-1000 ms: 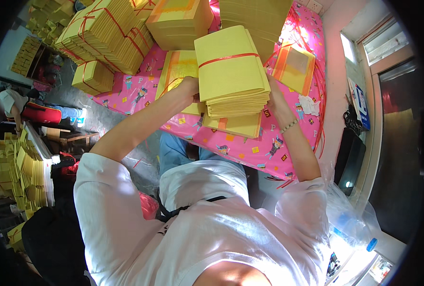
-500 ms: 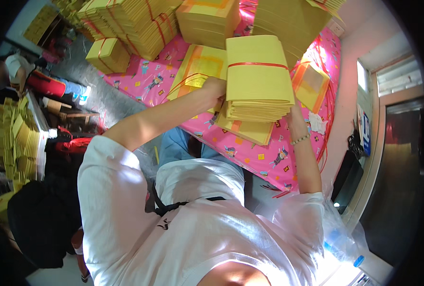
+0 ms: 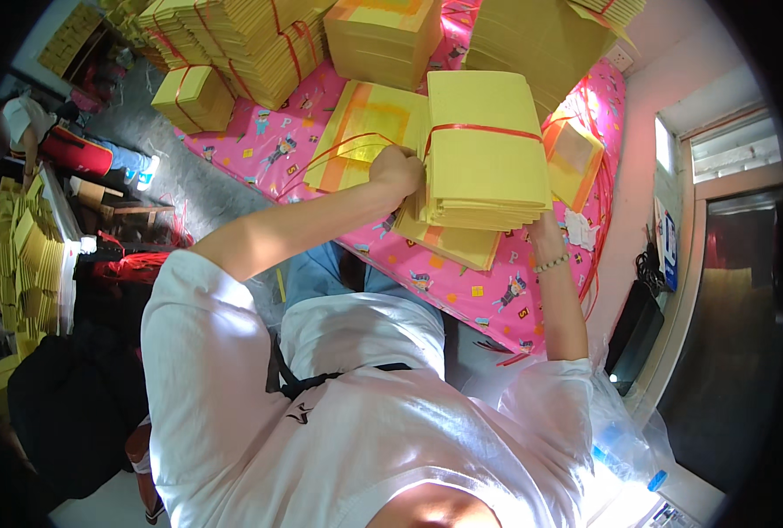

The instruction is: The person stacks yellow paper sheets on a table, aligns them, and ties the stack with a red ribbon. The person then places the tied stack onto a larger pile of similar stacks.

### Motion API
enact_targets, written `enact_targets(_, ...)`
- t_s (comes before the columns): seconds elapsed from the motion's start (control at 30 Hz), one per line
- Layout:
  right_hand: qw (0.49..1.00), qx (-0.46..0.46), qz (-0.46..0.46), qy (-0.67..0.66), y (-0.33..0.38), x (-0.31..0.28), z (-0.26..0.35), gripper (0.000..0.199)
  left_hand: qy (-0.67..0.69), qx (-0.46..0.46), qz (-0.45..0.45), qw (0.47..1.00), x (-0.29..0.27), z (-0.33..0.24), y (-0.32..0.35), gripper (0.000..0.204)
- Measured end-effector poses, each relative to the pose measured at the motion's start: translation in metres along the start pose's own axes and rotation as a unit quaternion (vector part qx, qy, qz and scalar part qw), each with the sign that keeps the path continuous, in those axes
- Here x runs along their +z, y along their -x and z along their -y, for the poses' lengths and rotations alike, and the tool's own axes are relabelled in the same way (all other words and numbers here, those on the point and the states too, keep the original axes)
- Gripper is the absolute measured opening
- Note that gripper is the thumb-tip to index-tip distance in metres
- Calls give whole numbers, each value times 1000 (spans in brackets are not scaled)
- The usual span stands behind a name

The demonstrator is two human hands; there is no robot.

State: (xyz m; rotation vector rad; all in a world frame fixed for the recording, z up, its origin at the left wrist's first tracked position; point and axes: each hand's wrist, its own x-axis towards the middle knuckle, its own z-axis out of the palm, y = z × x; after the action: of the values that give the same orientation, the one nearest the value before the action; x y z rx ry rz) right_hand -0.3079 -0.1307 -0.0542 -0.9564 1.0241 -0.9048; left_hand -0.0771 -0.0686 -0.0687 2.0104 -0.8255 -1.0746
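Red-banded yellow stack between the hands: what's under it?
A flat yellow piece shows past its near edge, on the pink cloth; the stack covers the rest of it. The right hand is mostly hidden too.

i wear this wide fisheye camera on my head, the left of a side-by-side pair. it looks down and forward from above and behind my left grip, at close range: my white shirt fills the foreground behind the grip, the pink worktop spreads below and beyond.
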Motion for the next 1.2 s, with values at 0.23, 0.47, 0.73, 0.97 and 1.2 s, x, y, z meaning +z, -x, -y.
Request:
enact_targets(0.23,1000,-17,21,-12,4,4,4,20,193,-14,-12,981,8,-10,17,29)
enact_targets(0.47,994,-59,86,-29,28,4,7,16,493,-159,172,838,1,-31,17,22)
enact_targets(0.73,960,-264,93,0,26,45,66,15,542,49,223,809,-27,-56,32,27)
enact_targets(0.97,945,-316,83,-30,10,52,92,9,472,271,97,833,-41,-105,28,22)
enact_targets(1.2,962,-262,73,30,-25,31,65,8,122,584,-84,798,-44,-101,1,30)
